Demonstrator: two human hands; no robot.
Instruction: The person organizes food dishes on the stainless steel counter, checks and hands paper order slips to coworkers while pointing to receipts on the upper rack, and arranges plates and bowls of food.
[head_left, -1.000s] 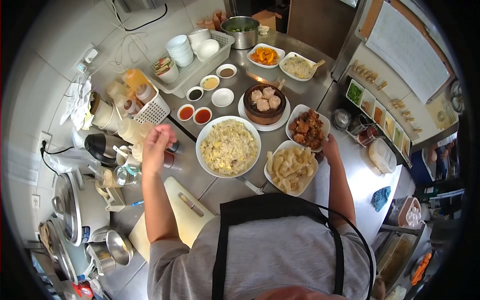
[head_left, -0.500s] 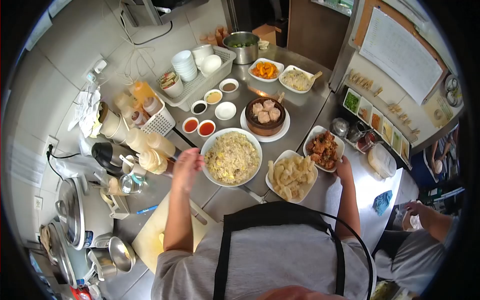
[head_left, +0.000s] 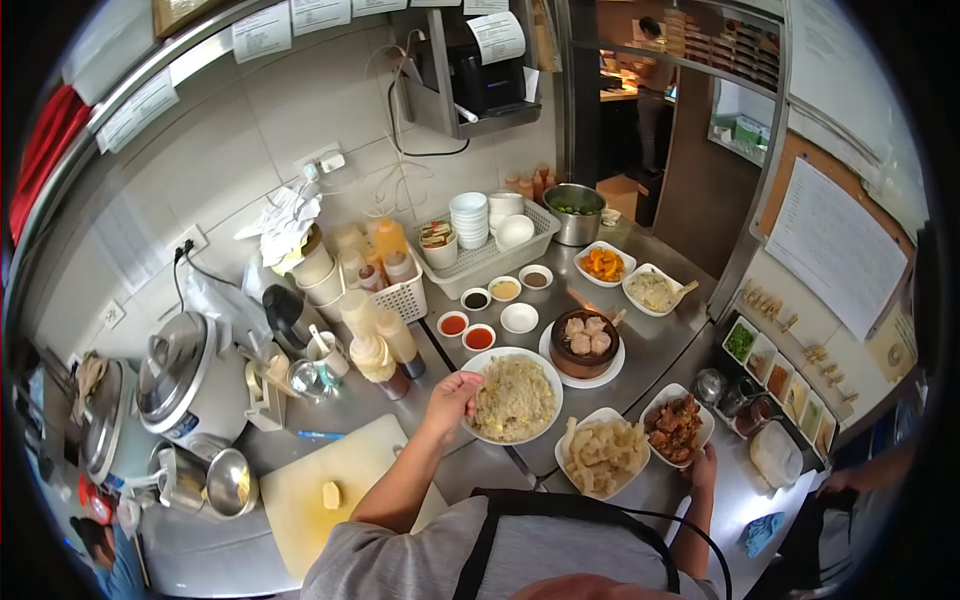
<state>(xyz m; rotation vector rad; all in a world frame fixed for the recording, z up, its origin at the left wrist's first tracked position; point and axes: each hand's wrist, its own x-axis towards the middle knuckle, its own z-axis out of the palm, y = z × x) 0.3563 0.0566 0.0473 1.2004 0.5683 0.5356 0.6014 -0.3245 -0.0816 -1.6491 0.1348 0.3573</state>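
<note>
My left hand (head_left: 453, 404) is closed at the left rim of a round white plate (head_left: 545, 432) heaped with fried rice (head_left: 513, 398). The fingertips overlap the plate's edge. My right hand (head_left: 702, 470) grips the lower right rim of a white bowl (head_left: 708, 420) of glazed fried pieces (head_left: 674, 428); its lower fingers are hidden. Between the hands, a white dish of pale fried crisps (head_left: 604, 455) touches or nearly touches that bowl. Behind them a round steamer (head_left: 586, 348) with several dumplings rests on a white plate (head_left: 623, 367).
Sauce dishes (head_left: 519, 318), squeeze bottles (head_left: 372, 355) and a grey basket (head_left: 487, 265) of bowls stand behind. A cutting board (head_left: 345, 480) lies left, near rice cookers (head_left: 185, 380). A garnish tray (head_left: 780, 385) and blue cloth (head_left: 763, 533) are right. Another person's arm (head_left: 875, 470) shows.
The view has tilted up, so the counter appears lower and further right. My left hand has moved onto the rice plate's rim. My right hand stays at the bowl.
</note>
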